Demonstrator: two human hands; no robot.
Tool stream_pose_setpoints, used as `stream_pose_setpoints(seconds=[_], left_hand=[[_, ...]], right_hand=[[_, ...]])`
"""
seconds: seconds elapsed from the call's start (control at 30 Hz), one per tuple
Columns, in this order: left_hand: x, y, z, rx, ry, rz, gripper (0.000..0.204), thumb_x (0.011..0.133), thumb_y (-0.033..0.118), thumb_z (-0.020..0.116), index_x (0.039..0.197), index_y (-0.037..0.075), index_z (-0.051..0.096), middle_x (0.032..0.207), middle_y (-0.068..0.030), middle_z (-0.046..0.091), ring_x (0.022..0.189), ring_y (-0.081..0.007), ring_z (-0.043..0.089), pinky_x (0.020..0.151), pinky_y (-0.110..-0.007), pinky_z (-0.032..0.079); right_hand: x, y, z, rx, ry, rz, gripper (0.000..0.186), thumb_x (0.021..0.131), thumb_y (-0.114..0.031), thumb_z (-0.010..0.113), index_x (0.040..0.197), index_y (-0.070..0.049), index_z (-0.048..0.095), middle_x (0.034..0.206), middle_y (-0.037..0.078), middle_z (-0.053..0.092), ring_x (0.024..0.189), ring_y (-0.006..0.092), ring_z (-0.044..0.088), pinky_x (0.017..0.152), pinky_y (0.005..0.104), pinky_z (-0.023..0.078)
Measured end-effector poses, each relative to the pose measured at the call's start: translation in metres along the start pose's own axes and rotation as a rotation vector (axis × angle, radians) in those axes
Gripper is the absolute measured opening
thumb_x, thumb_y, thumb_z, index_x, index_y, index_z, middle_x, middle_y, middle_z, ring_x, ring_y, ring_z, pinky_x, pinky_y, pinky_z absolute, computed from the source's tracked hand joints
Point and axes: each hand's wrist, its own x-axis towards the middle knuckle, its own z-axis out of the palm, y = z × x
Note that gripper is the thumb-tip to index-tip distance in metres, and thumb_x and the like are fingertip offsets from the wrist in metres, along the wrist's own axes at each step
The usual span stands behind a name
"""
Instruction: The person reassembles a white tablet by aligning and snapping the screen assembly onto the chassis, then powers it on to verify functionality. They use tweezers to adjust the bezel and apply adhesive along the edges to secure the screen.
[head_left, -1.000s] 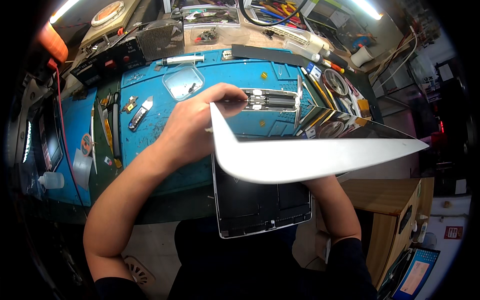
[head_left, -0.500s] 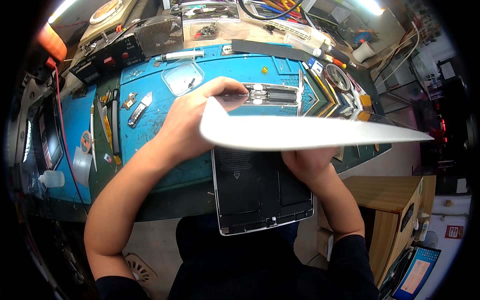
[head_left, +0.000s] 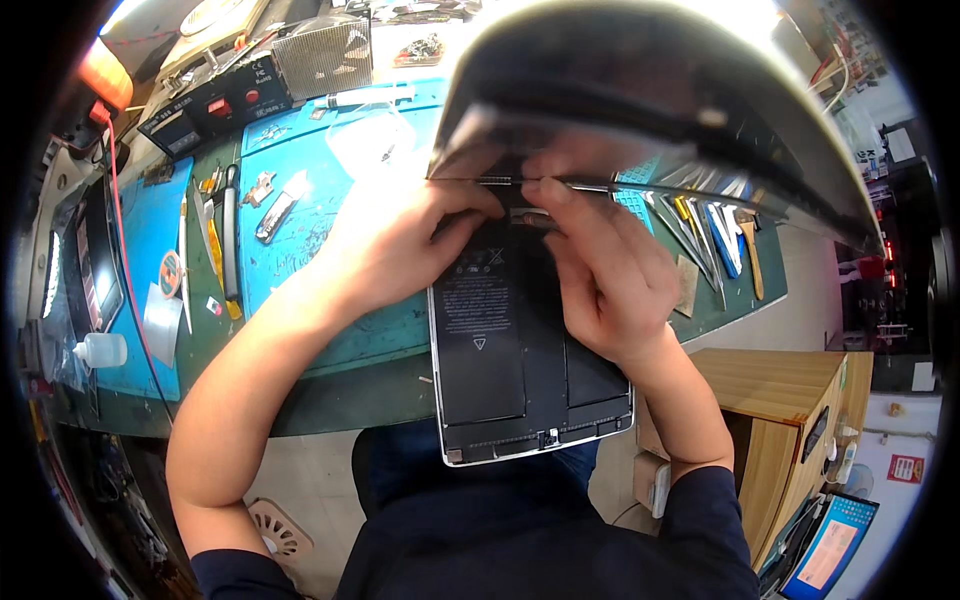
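At centre frame, hands in tight: left hand (head_left: pixel 410 245) and right hand (head_left: pixel 618 285), fingers bunched narrow at the upper end of one opened tablet (head_left: pixel 482 385); gripping anything? Can't tell. The tablet's long axis runs up-down, bottom end toward the lower edge. One dark panel (head_left: pixel 640 100) rises above; one bottle (head_left: pixel 103 350), far left.

You're sitting in an electronics repair workshop here — there's an opened tablet (head_left: pixel 482 385) with its dark innards bared at lower centre, a blue work mat (head_left: pixel 300 150) left of centre, slim hand tools (head_left: pixel 722 242) to the right — and a black box (head_left: pixel 236 100) with a red switch, upper left.
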Motion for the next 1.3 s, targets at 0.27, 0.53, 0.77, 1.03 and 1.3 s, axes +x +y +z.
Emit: stream_pose_setpoints(seconds=[0.27,0.53,0.77,1.03,1.3], left_hand=[[0.001,-0.002,0.003,-0.038,0.024,0.002,0.016,0.090,0.013,0.068,0.104,0.010,0.076,0.115,-0.0125,0.072,0.096,-0.0330,0.071,0.086,-0.041,0.056],[0.001,-0.001,0.001,-0.064,0.001,-0.039,0.016,0.092,0.013,0.067,0.104,0.010,0.076,0.099,-0.0118,0.074,0.092,-0.0328,0.071,0.083,-0.040,0.056],[0.000,-0.001,0.002,-0.049,0.020,-0.016,0.016,0.091,0.013,0.068,0.104,0.011,0.077,0.098,-0.0114,0.073,0.091,-0.0325,0.071,0.083,-0.040,0.056],[0.001,-0.004,0.004,-0.075,0.017,-0.030,0.017,0.090,0.013,0.070,0.105,0.012,0.077,0.100,-0.0110,0.074,0.091,-0.0321,0.071,0.084,-0.040,0.056],[0.001,-0.005,0.005,-0.087,-0.001,-0.048,0.017,0.091,0.013,0.068,0.105,0.012,0.077,0.098,-0.0105,0.075,0.090,-0.0308,0.072,0.084,-0.040,0.056]], right_hand=[[0.001,-0.001,-0.001,-0.021,-0.008,0.007,0.042,0.084,0.009,0.075,0.125,0.002,0.067,0.103,0.014,0.076,0.080,0.0239,0.073,0.071,0.0306,0.058],[0.001,0.001,-0.002,-0.019,-0.047,0.031,0.041,0.085,0.011,0.072,0.125,0.005,0.066,0.105,0.016,0.076,0.084,0.0252,0.075,0.072,0.0303,0.059],[0.002,-0.001,-0.001,0.006,-0.057,0.040,0.044,0.084,0.012,0.073,0.127,0.005,0.065,0.104,0.017,0.076,0.084,0.0247,0.075,0.072,0.0304,0.059],[0.000,0.000,0.002,0.034,-0.004,0.037,0.046,0.083,0.011,0.075,0.127,0.004,0.067,0.096,0.015,0.075,0.081,0.0241,0.073,0.069,0.0311,0.058],[0.002,0.000,0.004,0.045,0.009,0.024,0.048,0.086,0.009,0.074,0.132,0.002,0.064,0.097,0.016,0.075,0.082,0.0253,0.074,0.071,0.0315,0.059]])
